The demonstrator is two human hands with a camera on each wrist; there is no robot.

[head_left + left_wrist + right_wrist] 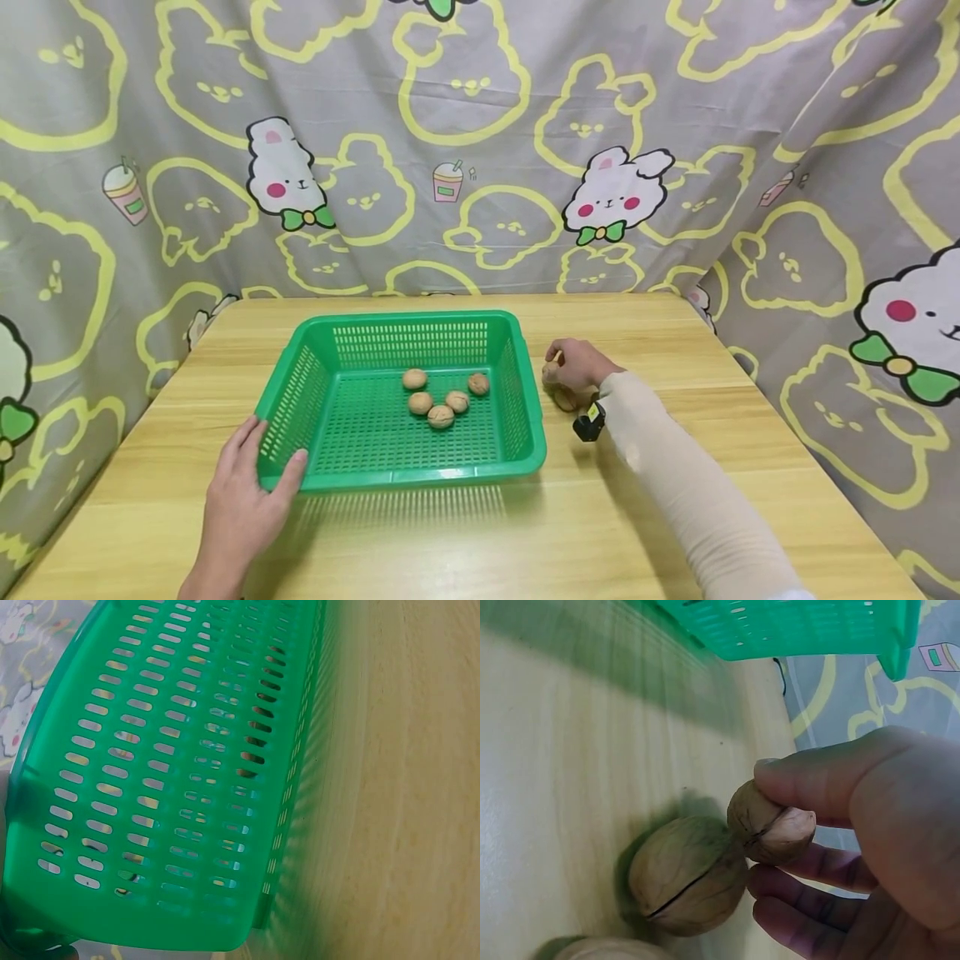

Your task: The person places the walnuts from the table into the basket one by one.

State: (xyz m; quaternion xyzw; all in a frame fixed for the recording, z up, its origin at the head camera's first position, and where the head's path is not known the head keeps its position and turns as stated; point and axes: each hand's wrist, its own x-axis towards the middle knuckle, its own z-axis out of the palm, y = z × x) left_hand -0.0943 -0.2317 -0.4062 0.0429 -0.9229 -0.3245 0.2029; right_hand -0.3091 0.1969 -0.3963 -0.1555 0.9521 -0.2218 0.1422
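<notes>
A green plastic basket (405,477) with slotted walls stands on the table, and several walnuts (441,417) lie inside it toward the right. My left hand (243,492) holds its near left corner, thumb over the front rim and fingers along the left side. To the right of the basket, my right hand (581,364) pinches a walnut (769,825) between thumb and fingers. Close by the pinched one, a second walnut (690,877) rests on the table in the right wrist view. Part of a third walnut (611,951) shows at that view's bottom edge.
The light wooden table (420,550) meets a grey curtain (420,208) with cartoon prints at its back and sides. A small black camera (589,422) sits at my right wrist. The basket's front wall (150,780) fills much of the left wrist view.
</notes>
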